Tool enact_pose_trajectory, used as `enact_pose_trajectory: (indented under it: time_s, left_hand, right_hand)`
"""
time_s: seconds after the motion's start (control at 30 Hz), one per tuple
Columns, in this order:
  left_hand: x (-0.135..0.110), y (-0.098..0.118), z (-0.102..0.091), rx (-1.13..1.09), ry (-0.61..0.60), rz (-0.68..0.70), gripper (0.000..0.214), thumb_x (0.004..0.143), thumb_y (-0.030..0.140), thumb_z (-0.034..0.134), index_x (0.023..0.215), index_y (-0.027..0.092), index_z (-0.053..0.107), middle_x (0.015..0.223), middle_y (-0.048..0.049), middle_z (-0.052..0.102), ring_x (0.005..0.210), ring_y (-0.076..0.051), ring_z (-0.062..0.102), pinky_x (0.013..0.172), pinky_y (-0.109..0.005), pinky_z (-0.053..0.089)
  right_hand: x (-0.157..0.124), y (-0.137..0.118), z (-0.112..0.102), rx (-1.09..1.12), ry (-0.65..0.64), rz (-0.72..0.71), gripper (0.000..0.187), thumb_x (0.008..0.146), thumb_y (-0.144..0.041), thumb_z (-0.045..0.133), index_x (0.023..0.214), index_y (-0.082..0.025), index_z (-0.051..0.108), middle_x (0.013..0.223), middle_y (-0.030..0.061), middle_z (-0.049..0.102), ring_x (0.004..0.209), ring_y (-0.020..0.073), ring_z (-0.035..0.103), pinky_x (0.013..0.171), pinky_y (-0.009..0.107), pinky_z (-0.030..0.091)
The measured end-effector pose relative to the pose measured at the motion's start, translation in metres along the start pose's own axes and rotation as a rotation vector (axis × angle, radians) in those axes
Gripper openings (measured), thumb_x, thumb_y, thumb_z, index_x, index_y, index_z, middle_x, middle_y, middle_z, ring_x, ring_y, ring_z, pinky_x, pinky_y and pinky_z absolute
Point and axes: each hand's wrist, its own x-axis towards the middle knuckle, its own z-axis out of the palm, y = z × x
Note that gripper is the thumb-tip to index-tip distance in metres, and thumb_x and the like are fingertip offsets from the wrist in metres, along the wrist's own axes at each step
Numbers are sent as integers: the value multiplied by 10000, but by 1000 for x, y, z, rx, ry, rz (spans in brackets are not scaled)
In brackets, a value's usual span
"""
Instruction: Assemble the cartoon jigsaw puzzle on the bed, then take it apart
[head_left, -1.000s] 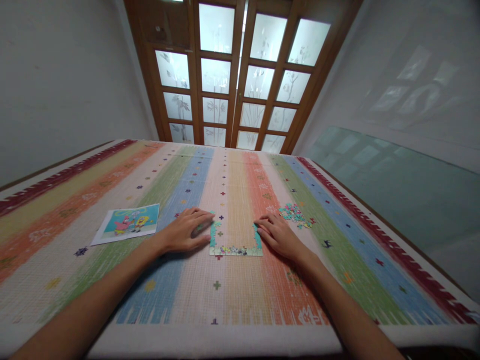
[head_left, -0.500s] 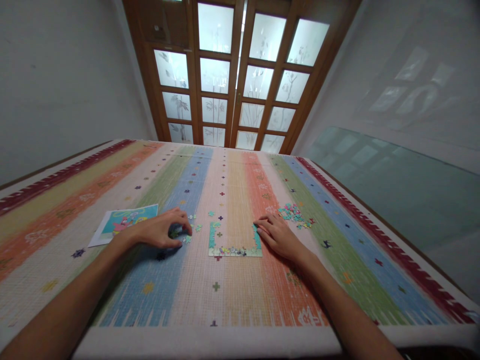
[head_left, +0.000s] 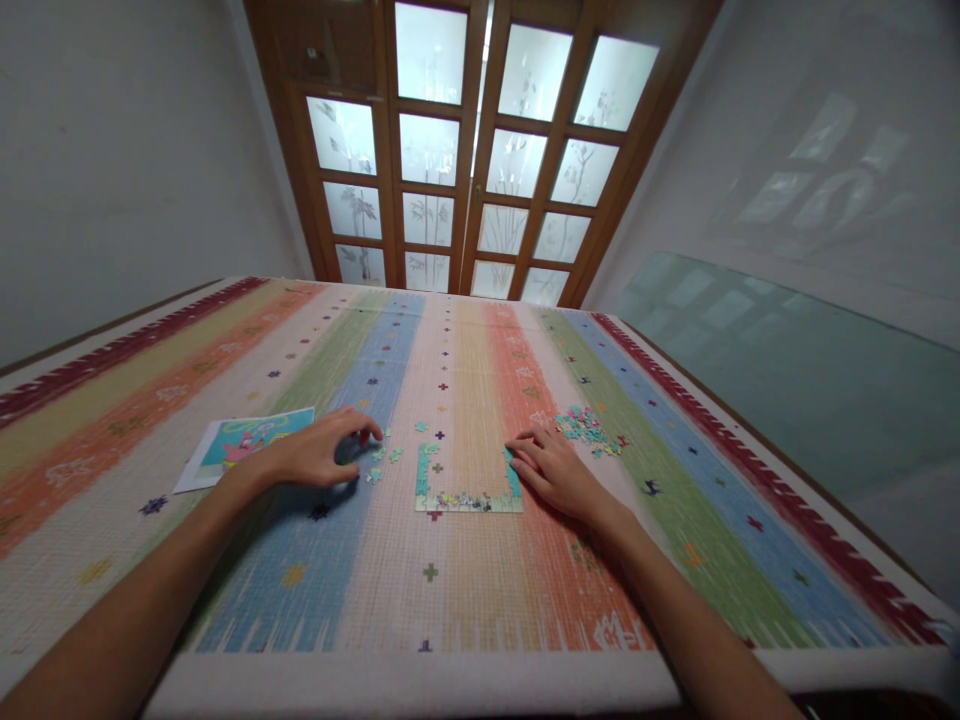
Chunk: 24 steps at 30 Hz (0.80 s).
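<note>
A partly joined puzzle border (head_left: 466, 498), U-shaped with its far side unclosed, lies on the striped mat (head_left: 480, 590). My right hand (head_left: 553, 468) rests flat and open, its fingertips against the border's right arm. My left hand (head_left: 313, 455) is arched over the mat left of the border, fingers loosely stretched, tips beside a few loose pieces (head_left: 381, 460); I see nothing held in it. A pile of loose pieces (head_left: 589, 427) sits just beyond my right hand. A cartoon reference picture (head_left: 244, 445) lies left of my left hand, partly hidden by it.
The mat covers a wide surface whose near edge (head_left: 420, 685) runs across the bottom. Wooden doors with frosted panes (head_left: 465, 150) stand at the far end. A glass panel (head_left: 787, 370) leans along the right wall.
My left hand left the border's left arm and moved left to the loose pieces, pinched there, then loosened its fingers. The right hand has stayed in place.
</note>
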Motion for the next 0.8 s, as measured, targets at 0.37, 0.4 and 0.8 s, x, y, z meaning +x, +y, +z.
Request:
enact_pose_trajectory:
  time_s: [0.37, 0.4, 0.8]
  left_hand:
    - [4, -12, 1, 83, 131, -9, 361, 839, 303, 508, 1143, 196, 671, 1044, -82, 621, 1020, -279, 582, 977, -429, 463]
    - [3, -12, 0, 91, 142, -11, 371, 825, 288, 508, 1146, 196, 667, 1040, -79, 618, 1019, -277, 577, 976, -425, 460]
    - [6, -19, 7, 105, 184, -30, 322, 892, 330, 491, 1115, 188, 675, 1068, -102, 621, 1039, -283, 576, 968, -437, 468]
  right_hand:
    - [0, -2, -1, -6, -4, -4, 243, 1025, -278, 507, 1169, -207, 689, 1099, 125, 678, 1005, 276, 610, 904, 456, 490]
    - [0, -2, -1, -9, -6, -4, 242, 1027, -280, 504, 1166, -203, 687, 1100, 125, 678, 1006, 277, 608, 905, 455, 489]
    - [0, -2, 0, -1, -15, 6, 221, 1021, -270, 508, 1168, -206, 660, 1111, 119, 674, 1020, 277, 602, 915, 450, 483]
